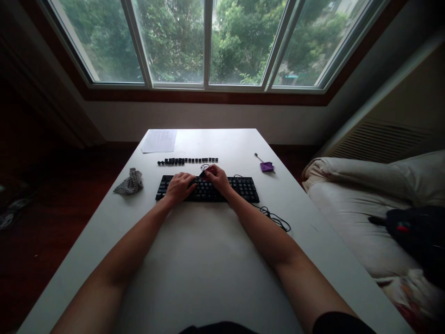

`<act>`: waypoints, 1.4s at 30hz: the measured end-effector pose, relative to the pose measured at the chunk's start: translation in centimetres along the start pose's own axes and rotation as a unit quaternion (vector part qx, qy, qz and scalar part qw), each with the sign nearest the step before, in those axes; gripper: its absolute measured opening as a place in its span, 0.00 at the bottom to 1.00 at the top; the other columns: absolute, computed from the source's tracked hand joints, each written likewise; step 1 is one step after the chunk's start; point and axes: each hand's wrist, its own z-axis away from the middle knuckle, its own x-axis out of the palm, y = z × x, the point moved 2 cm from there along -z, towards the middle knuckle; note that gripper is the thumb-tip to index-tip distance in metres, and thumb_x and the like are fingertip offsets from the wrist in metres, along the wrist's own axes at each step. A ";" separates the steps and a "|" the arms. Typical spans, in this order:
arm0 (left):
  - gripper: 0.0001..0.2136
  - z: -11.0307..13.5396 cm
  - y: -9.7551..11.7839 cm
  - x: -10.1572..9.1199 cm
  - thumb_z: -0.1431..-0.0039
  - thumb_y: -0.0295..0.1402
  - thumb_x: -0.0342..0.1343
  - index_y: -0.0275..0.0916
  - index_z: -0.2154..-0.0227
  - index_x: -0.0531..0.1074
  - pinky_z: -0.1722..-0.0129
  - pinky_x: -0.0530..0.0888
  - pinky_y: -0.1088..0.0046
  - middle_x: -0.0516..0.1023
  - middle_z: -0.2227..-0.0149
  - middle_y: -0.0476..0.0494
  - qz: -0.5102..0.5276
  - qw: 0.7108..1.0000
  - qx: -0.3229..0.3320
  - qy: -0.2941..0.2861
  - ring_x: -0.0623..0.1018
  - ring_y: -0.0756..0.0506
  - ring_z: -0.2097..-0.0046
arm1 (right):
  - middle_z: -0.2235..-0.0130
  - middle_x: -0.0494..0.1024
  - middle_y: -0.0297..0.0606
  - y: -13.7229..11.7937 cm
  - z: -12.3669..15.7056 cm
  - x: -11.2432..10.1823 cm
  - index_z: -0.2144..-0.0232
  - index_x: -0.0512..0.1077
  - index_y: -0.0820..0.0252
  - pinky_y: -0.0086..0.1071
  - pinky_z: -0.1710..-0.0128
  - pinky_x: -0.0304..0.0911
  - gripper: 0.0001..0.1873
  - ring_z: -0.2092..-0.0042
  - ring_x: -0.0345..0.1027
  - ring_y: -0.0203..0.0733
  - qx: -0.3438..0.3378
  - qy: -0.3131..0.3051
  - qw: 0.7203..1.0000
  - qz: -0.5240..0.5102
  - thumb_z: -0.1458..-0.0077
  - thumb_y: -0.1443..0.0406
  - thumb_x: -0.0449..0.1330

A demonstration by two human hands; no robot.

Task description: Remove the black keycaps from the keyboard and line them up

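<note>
A black keyboard [243, 188] lies across the middle of the white table [208, 269]. My left hand [179, 186] rests on its left half, fingers curled down onto the keys. My right hand [217, 178] is over the keyboard's middle, fingers pinched on a small dark tool with a wire loop [204, 168], likely a keycap puller. A row of loose black keycaps [187, 161] sits on the table just behind the keyboard.
A crumpled grey cloth [130, 182] lies left of the keyboard, a sheet of paper [160, 140] at the far left corner, a purple brush-like item [266, 165] at right. The keyboard's cable [276, 217] coils near its right end. A bed with a dark object [413, 229] stands right.
</note>
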 end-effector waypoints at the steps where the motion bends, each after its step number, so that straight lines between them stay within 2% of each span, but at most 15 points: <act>1: 0.14 0.1 0.0 0.0 0.31 0.42 0.51 0.44 0.49 0.75 0.46 0.69 0.55 0.79 0.52 0.40 0.003 1.000 0.002 0.005 0.74 0.36 0.48 | 0.70 0.77 0.33 0.1 0.1 0.3 0.64 0.68 0.55 0.32 0.72 0.73 0.20 0.70 0.76 0.41 -0.004 -0.008 1.000 -0.004 0.49 0.49 0.66; 7: 0.10 0.2 -0.8 0.2 0.32 0.38 0.53 0.44 0.56 0.78 0.50 0.71 0.58 0.81 0.57 0.42 0.047 0.998 -0.023 0.024 0.76 0.39 0.54 | 0.66 0.75 0.33 0.0 0.5 1.2 0.64 0.67 0.55 0.33 0.72 0.73 0.19 0.68 0.77 0.41 -0.020 -0.025 0.999 -0.024 0.48 0.50 0.66; 13: 0.12 0.2 -0.7 0.2 0.34 0.33 0.54 0.46 0.52 0.77 0.50 0.74 0.61 0.78 0.53 0.43 0.105 0.993 -0.031 0.035 0.78 0.41 0.52 | 0.69 0.76 0.33 0.3 0.6 1.0 0.64 0.68 0.55 0.34 0.71 0.73 0.16 0.68 0.77 0.43 -0.019 -0.023 1.000 -0.009 0.46 0.53 0.65; 18: 0.09 0.1 -0.7 -0.1 0.37 0.31 0.56 0.45 0.57 0.79 0.50 0.75 0.64 0.78 0.52 0.44 0.164 0.985 -0.041 0.037 0.79 0.43 0.53 | 0.70 0.76 0.32 0.3 0.8 1.2 0.64 0.68 0.55 0.36 0.70 0.73 0.15 0.67 0.77 0.44 -0.018 -0.027 0.999 0.002 0.46 0.53 0.64; 23: 0.09 0.1 -0.9 -0.4 0.37 0.33 0.58 0.44 0.57 0.79 0.46 0.75 0.62 0.79 0.52 0.44 0.193 0.978 -0.053 0.062 0.79 0.42 0.51 | 0.68 0.75 0.32 -0.4 0.8 0.9 0.65 0.67 0.55 0.34 0.73 0.72 0.14 0.70 0.76 0.41 -0.021 0.006 1.000 0.000 0.47 0.53 0.63; 29: 0.11 0.0 -1.2 -0.3 0.37 0.27 0.53 0.43 0.58 0.79 0.44 0.74 0.61 0.79 0.52 0.44 0.219 0.970 -0.049 0.098 0.79 0.43 0.50 | 0.73 0.74 0.30 -0.8 0.7 0.1 0.68 0.67 0.56 0.32 0.75 0.68 0.11 0.74 0.73 0.40 0.008 0.071 0.997 0.032 0.47 0.55 0.60; 32: 0.10 0.0 -1.5 -0.1 0.39 0.27 0.54 0.43 0.59 0.79 0.44 0.75 0.61 0.79 0.52 0.44 0.222 0.967 -0.062 0.107 0.79 0.42 0.50 | 0.73 0.74 0.31 -0.8 0.7 0.0 0.68 0.68 0.56 0.32 0.75 0.67 0.11 0.75 0.73 0.40 0.012 0.072 0.996 0.043 0.48 0.56 0.60; 38: 0.08 0.1 -1.9 0.1 0.40 0.29 0.56 0.42 0.60 0.77 0.52 0.78 0.64 0.79 0.56 0.44 0.248 0.958 -0.102 0.103 0.80 0.44 0.58 | 0.73 0.73 0.30 -0.4 0.7 -0.1 0.68 0.68 0.55 0.32 0.74 0.67 0.10 0.73 0.74 0.41 0.004 0.060 0.996 0.068 0.47 0.56 0.59; 42: 0.11 0.1 -2.1 0.2 0.40 0.29 0.57 0.43 0.55 0.76 0.52 0.78 0.64 0.80 0.54 0.44 0.268 0.949 -0.126 0.108 0.80 0.45 0.59 | 0.72 0.73 0.30 -0.4 0.7 -0.1 0.68 0.69 0.56 0.31 0.74 0.67 0.09 0.73 0.74 0.40 0.001 0.061 0.995 0.075 0.47 0.57 0.59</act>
